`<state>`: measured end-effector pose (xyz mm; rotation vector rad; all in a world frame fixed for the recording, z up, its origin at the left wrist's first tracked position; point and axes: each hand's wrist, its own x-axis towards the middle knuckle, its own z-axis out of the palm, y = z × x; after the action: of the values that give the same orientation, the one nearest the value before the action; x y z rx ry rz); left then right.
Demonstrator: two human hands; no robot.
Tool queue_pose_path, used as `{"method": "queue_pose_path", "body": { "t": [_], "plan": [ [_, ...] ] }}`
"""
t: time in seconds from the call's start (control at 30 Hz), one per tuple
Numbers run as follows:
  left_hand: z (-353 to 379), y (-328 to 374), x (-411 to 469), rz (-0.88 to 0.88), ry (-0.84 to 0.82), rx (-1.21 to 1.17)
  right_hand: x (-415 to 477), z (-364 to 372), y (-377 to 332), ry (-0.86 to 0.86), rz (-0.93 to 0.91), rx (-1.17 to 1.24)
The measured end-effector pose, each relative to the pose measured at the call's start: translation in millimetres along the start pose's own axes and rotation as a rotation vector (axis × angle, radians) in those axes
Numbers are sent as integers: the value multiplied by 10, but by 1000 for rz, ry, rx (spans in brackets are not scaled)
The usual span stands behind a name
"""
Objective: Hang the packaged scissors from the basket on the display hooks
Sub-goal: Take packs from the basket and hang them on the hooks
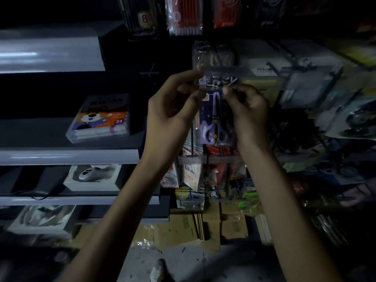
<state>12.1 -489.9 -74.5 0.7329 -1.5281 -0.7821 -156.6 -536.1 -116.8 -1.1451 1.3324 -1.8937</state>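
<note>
A clear packet of purple-handled scissors hangs upright between my two raised hands, in front of a dim display rack. My left hand pinches the packet's top left edge with thumb and fingers. My right hand pinches its top right part. Just above it, another clear packet hangs on the rack. The hook itself is too dark and blurred to make out. No basket is in view.
Packets of pens hang above. Grey shelves on the left carry a marker box and white boxed goods. More hanging packets crowd the right. Cardboard boxes stand on the floor below.
</note>
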Motion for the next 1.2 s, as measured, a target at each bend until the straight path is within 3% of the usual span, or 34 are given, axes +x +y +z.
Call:
{"method": "queue_pose_path", "body": {
  "t": [0.3, 0.6, 0.87, 1.2],
  "plan": [
    [34, -254, -88, -64, 12, -20, 18, -6, 5, -7, 19, 35],
    [166, -767, -137, -280, 98, 2, 26, -2, -15, -1, 54, 91],
    [242, -924, -114, -252, 104, 13, -26, -84, 24, -9, 71, 128],
    [294, -914, -229, -169, 196, 6, -423, -300, 261, -17, -44, -303]
  ]
}}
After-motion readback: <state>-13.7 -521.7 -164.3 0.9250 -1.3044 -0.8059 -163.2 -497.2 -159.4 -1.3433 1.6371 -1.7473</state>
